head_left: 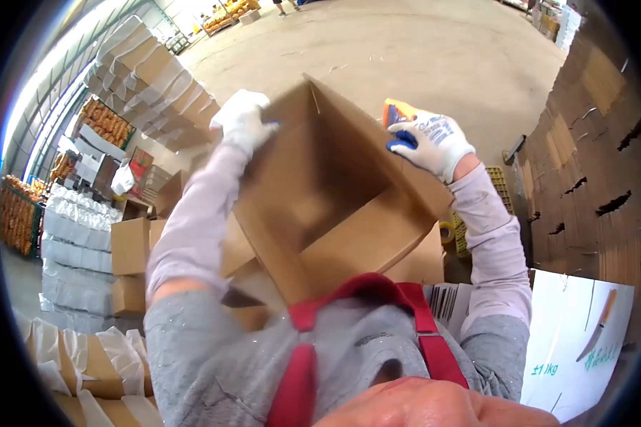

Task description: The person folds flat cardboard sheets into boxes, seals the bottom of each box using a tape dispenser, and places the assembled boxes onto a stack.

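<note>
An open brown cardboard box [349, 235] stands tilted in front of my chest, its inside facing up toward me. My left hand [243, 122], in a white glove with blue on the fingers, is closed at the box's upper left edge; its motion is slightly blurred. On the right, my right hand [431, 144] wears a matching glove and is curled at the top of the box's right wall. An orange tool [399, 112], which looks like a tape dispenser, sticks out beyond its fingers. The hand partly hides this tool.
Stacked cartons [153, 78] stand at the far left, with more boxes [129, 245] nearer. A tall cardboard stack [584, 164] rises at right. A knife [603, 320] lies on a white carton [548, 313]. A yellow tape roll [446, 232] and yellow crate [502, 188] sit beyond my right arm.
</note>
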The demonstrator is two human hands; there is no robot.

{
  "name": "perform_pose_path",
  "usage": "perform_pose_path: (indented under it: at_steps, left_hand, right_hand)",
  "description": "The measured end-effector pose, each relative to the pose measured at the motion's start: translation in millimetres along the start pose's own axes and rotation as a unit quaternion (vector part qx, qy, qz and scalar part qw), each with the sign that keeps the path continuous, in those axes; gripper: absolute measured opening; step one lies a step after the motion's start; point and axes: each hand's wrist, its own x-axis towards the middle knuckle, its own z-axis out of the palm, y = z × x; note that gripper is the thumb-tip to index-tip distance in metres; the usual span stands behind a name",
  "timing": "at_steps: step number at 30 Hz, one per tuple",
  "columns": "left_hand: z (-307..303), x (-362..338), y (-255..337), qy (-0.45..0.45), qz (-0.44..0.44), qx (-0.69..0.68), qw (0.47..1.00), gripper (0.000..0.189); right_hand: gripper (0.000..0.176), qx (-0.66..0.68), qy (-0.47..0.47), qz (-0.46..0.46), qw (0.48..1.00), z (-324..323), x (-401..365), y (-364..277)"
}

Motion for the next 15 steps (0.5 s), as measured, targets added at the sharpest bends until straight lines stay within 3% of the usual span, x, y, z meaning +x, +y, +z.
perform_pose_path:
  at_steps: [1, 2, 3, 4, 5, 6, 7, 8, 9, 10, 11, 12, 13, 14, 15]
  left_hand:
    - [26, -5, -10, -0.002, 0.056, 0.037, 0.998, 0.047]
    - [41, -21, 6, -0.105, 0.087, 0.148, 0.98, 0.049]
    - [36, -25, 24, -0.376, 0.15, 0.134, 0.904, 0.049]
    - [41, -29, 28, -0.424, 0.143, 0.169, 0.878, 0.048]
    - [40, -26, 31, -0.46, 0.14, 0.211, 0.851, 0.047]
    - [24, -28, 29, -0.439, 0.119, 0.155, 0.877, 0.044]
    - [17, -24, 13, -0.41, 0.108, 0.071, 0.903, 0.042]
    - [-12, -40, 14, -0.347, 0.001, -0.062, 0.936, 0.041]
    - [-5, -44, -18, -0.173, 0.025, -0.116, 0.978, 0.044]
    - [2, -44, -51, 0.063, 0.098, -0.139, 0.983, 0.046]
    - [-1, -38, -77, 0.11, -0.015, 0.058, 0.992, 0.037]
    - [20, -36, -80, 0.182, -0.124, 0.214, 0.952, 0.045]
    - [44, -1, -130, 0.042, 0.089, 0.099, 0.99, 0.054]
    - [29, -13, -77, 0.123, 0.038, 0.129, 0.983, 0.056]
    - [53, 24, -81, 0.121, -0.068, -0.013, 0.99, 0.055]
  right_hand:
    - [0.036, -0.015, 0.025, 0.005, 1.0, 0, 4, 0]
    - [0.032, 0.008, 0.019, -0.005, 1.0, -5, 7, -10]
    - [0.032, -0.062, 0.028, 0.002, 0.998, 0, 7, -32]
    - [0.033, -0.137, 0.042, 0.005, 0.99, 4, 9, -57]
    - [0.036, -0.173, -0.013, -0.002, 0.985, 7, 11, -84]
    - [0.04, -0.285, 0.083, -0.04, 0.954, 36, 8, -98]
    - [0.043, -0.277, 0.105, -0.052, 0.954, 60, 5, -109]
    - [0.04, -0.211, 0.106, -0.073, 0.969, 98, 1, -104]
    - [0.038, -0.138, 0.104, -0.093, 0.981, 126, -4, -99]
    - [0.027, -0.131, 0.106, -0.078, 0.983, 120, -9, -94]
    - [0.02, -0.124, 0.099, -0.068, 0.985, 115, -15, -85]
    - [0.024, -0.15, 0.136, -0.072, 0.977, 123, -13, -73]
    - [0.026, -0.116, 0.131, -0.079, 0.981, 115, -12, -71]
    - [0.028, -0.117, 0.114, -0.084, 0.983, 113, -10, -67]
    - [0.028, -0.113, 0.108, -0.09, 0.984, 112, -8, -64]
